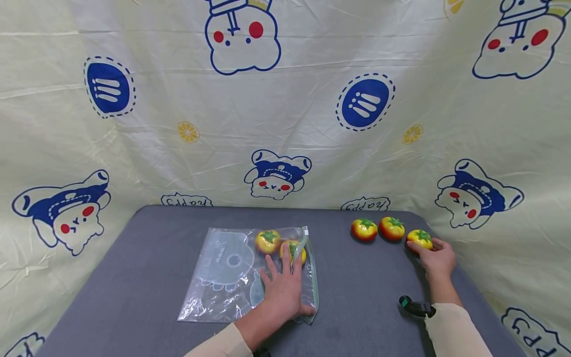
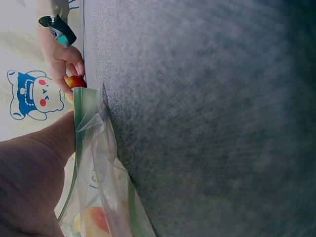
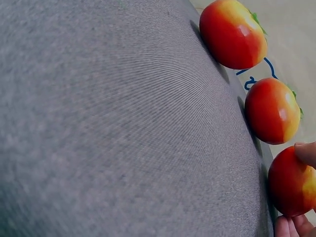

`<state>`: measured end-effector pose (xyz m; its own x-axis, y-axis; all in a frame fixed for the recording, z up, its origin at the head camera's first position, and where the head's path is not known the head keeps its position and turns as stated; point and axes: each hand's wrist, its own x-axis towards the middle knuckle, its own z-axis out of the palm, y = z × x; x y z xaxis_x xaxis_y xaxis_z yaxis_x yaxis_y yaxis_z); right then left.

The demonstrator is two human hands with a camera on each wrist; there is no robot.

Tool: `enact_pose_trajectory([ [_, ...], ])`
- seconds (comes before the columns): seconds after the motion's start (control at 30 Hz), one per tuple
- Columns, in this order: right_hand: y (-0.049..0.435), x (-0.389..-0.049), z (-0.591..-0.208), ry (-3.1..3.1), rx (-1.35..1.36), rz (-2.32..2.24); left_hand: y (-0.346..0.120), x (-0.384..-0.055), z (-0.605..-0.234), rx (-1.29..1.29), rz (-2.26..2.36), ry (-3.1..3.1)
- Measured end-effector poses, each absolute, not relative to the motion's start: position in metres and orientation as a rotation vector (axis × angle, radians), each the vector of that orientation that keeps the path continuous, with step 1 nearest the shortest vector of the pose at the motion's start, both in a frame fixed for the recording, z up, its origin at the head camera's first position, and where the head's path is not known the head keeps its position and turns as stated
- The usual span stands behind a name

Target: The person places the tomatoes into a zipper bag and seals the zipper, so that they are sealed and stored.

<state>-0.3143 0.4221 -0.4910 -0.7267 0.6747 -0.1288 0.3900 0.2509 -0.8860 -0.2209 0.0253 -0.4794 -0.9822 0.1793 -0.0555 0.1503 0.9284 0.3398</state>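
Observation:
A transparent zip bag (image 1: 218,297) with a pale printed figure lies on the grey table, its green-edged mouth (image 2: 85,106) facing right. Inside it are two red-and-yellow tomatoes, one at the back (image 1: 267,242) and one (image 1: 301,257) partly behind my fingers. My left hand (image 1: 283,292) rests on the bag near the mouth, fingers spread, thumb at the edge. To the right, my right hand (image 1: 439,260) pinches a tomato (image 1: 419,239) between thumb and fingers; this tomato (image 3: 289,185) appears at the right wrist view's lower right.
Two more tomatoes stand in a row left of my right hand, one in the middle (image 1: 391,229) and one at the left end (image 1: 364,230). A printed cloth (image 1: 312,124) hangs behind the table (image 1: 352,297). A black wrist device (image 1: 417,307) sits by my right sleeve.

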Motion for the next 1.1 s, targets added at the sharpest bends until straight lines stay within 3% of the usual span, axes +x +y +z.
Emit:
enact_pose_trajectory([
  [1.1, 0.403, -0.289, -0.488, -2.291, -0.922, 1.450, 0.025, -0.221, -0.479, 0.267, 0.523, 3.007],
])
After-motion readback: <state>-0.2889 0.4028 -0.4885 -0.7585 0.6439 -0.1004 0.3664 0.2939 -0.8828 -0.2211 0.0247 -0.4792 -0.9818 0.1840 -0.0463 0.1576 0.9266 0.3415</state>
